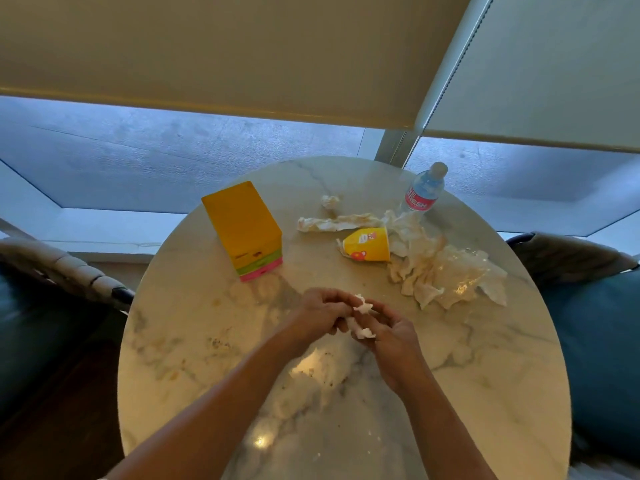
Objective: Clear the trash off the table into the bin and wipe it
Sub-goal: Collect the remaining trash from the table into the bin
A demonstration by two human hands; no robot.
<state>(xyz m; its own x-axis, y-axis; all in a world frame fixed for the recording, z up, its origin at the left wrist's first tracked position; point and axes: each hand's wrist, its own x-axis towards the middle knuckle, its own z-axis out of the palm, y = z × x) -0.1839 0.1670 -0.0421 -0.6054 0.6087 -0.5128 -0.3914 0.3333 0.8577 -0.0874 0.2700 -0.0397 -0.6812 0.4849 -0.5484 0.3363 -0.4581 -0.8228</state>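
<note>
Over the middle of the round marble table [194,341], my left hand [320,311] and my right hand [388,337] meet, both with curled fingers gripping a small crumpled white tissue [362,318] between them. Beyond them lies trash: a tipped yellow paper cup [369,244], a long crumpled wrapper [337,223], a small paper ball [329,201], and a heap of crumpled paper and clear plastic [446,271] at the right. No bin is in view.
A yellow tissue box [242,226] stands at the back left of the table. A water bottle [424,188] stands at the far right edge. Dark cushioned seats [595,323] flank the table, with a window ledge behind.
</note>
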